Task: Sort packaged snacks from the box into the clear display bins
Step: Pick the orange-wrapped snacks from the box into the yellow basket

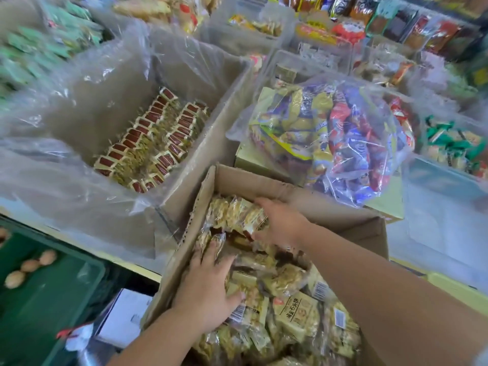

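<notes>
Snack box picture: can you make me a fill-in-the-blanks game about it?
1. The left hand and the right hand both reach into a cardboard ____ of snacks.
2. The eggs lie in a crate coloured ____.
3. The plastic-lined box holds rows of packets with ____ ends.
Missing words: box, green, red.

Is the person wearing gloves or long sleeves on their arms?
No. The left hand and right hand are bare: no gloves, no rings showing. The left forearm and right forearm are bare too, with no sleeves, watch or bracelet in view.
</notes>
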`<state>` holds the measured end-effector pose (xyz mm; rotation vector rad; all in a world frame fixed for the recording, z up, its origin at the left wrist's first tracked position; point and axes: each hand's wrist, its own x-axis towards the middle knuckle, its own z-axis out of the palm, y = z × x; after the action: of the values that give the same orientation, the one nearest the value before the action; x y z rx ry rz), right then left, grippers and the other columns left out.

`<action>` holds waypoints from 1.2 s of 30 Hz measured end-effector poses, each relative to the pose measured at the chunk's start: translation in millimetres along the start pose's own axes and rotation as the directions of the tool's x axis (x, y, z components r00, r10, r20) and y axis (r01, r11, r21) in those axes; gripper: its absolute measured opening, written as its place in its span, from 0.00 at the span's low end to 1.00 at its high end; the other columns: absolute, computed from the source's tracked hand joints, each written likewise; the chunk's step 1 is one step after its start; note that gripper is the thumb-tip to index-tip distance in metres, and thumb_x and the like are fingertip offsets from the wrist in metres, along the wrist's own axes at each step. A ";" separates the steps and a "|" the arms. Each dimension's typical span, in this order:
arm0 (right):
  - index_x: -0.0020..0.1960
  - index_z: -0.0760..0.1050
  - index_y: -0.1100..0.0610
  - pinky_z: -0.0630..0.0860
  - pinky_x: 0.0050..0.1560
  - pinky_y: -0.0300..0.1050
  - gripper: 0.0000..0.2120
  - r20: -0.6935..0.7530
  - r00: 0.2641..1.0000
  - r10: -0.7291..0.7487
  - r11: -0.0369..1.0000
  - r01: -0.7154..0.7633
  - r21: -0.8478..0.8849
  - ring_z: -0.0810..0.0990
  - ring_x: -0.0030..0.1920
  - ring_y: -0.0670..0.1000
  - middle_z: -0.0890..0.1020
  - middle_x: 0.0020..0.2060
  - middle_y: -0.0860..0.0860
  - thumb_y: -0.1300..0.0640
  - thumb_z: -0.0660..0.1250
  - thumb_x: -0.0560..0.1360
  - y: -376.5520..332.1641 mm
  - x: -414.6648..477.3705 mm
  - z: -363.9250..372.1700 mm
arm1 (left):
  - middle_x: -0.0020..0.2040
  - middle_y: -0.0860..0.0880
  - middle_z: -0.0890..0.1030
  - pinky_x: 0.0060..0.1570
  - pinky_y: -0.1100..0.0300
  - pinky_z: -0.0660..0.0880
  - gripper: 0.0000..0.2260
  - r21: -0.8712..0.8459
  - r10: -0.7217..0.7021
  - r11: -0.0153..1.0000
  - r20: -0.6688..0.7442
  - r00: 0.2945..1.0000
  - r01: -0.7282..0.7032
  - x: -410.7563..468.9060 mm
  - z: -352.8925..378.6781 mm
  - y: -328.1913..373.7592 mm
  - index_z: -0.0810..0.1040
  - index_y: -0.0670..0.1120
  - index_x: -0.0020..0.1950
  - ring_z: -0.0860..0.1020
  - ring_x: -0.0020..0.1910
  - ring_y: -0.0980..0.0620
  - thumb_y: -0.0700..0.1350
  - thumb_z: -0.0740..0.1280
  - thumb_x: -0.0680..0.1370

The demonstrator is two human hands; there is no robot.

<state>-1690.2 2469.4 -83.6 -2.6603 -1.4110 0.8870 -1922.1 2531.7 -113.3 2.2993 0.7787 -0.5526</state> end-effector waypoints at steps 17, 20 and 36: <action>0.78 0.49 0.41 0.74 0.65 0.53 0.60 0.181 0.982 -0.059 0.998 0.060 0.002 0.73 0.66 0.60 0.66 0.71 0.54 0.28 0.76 0.55 -11.8 44.2 31.8 | 0.83 0.59 0.43 0.78 0.41 0.56 0.32 -0.038 0.018 0.999 -0.019 1.000 -0.019 3.7 1.7 -3.9 0.56 0.64 0.78 0.39 0.82 0.46 0.67 0.64 0.77; 0.74 0.55 0.44 0.77 0.60 0.55 0.52 0.087 0.996 -0.022 1.000 0.022 -0.006 0.74 0.61 0.61 0.65 0.67 0.55 0.37 0.78 0.59 -12.8 31.4 40.2 | 0.82 0.58 0.49 0.76 0.40 0.61 0.29 -0.021 0.026 0.999 -0.035 0.999 -0.026 2.5 2.0 -3.6 0.60 0.64 0.76 0.42 0.82 0.46 0.66 0.64 0.77; 0.70 0.56 0.43 0.78 0.50 0.48 0.49 -0.139 0.990 -0.040 0.990 0.058 0.127 0.77 0.55 0.51 0.63 0.63 0.41 0.35 0.73 0.54 30.1 -124.6 16.0 | 0.80 0.52 0.63 0.76 0.44 0.60 0.25 0.166 0.108 0.983 -0.144 0.984 -0.084 -0.5 -23.6 19.5 0.65 0.60 0.78 0.58 0.79 0.46 0.62 0.57 0.81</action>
<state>-1729.4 2352.4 -45.2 -2.5258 -1.3339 0.7500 -1905.6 2535.6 -87.9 2.5362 0.7118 -0.4119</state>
